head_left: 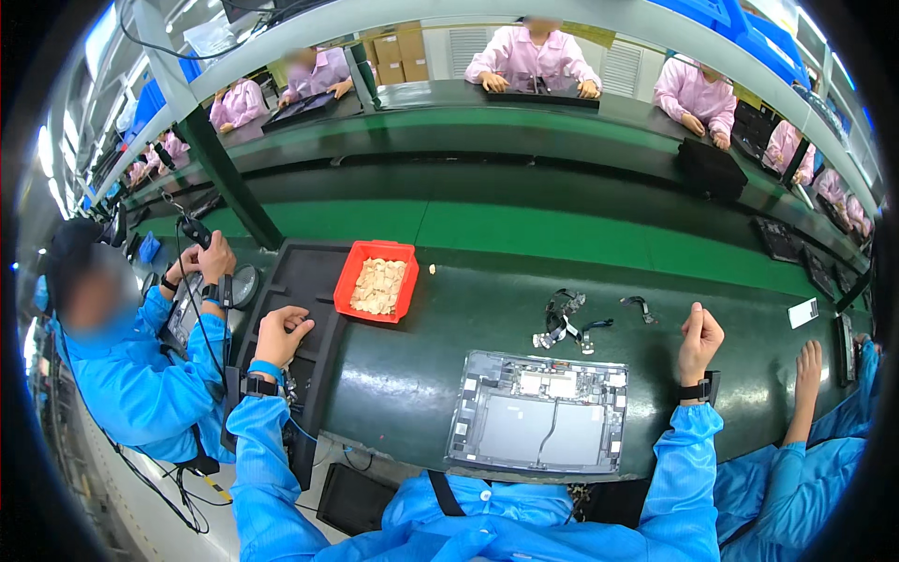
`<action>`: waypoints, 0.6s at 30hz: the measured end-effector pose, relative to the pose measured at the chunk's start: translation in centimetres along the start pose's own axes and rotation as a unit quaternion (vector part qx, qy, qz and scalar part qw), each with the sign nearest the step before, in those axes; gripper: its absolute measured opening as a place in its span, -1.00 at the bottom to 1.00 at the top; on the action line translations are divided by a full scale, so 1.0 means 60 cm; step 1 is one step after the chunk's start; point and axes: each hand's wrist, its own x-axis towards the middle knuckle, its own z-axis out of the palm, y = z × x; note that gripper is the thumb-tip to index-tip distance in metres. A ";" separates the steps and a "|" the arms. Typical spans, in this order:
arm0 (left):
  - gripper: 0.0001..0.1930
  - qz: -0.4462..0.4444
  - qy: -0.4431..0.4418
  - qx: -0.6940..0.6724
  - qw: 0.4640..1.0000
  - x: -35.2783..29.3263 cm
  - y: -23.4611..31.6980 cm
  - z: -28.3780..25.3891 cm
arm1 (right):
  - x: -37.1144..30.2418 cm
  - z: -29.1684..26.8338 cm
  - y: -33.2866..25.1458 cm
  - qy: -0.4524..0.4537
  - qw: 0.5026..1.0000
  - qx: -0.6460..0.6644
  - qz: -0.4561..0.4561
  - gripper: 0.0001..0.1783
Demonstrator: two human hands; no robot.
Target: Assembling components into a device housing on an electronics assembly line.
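Note:
An opened tablet or laptop base lies on the green bench in front of me, its circuit board and flat grey batteries exposed. My left hand is over the black tray to the left, fingers curled in toward the thumb. What it may hold is hidden. My right hand is raised to the right of the opened device, closed with fingers bent together; nothing I can name shows in it. Beyond the device lies a small pile of black flex cables, with one separate cable to its right.
A red bin of small pale pieces stands beside the tray. At left, a co-worker in blue holds a dark tool. Another worker's arm rests at right near a white card. Metal framing crosses above; people in pink sit opposite.

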 end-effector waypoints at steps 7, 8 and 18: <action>-0.50 -0.024 0.147 0.235 0.960 -0.024 0.057 -0.032 | 0.005 0.005 0.025 0.012 0.998 -0.058 -0.004 -0.56; -0.48 -0.012 0.133 0.244 0.961 -0.009 0.037 -0.028 | 0.011 -0.022 0.034 0.021 0.998 -0.050 0.034 -0.61; -0.39 0.011 0.023 0.019 0.999 0.015 0.014 -0.019 | 0.001 -0.021 0.012 0.050 0.996 -0.054 0.056 -0.60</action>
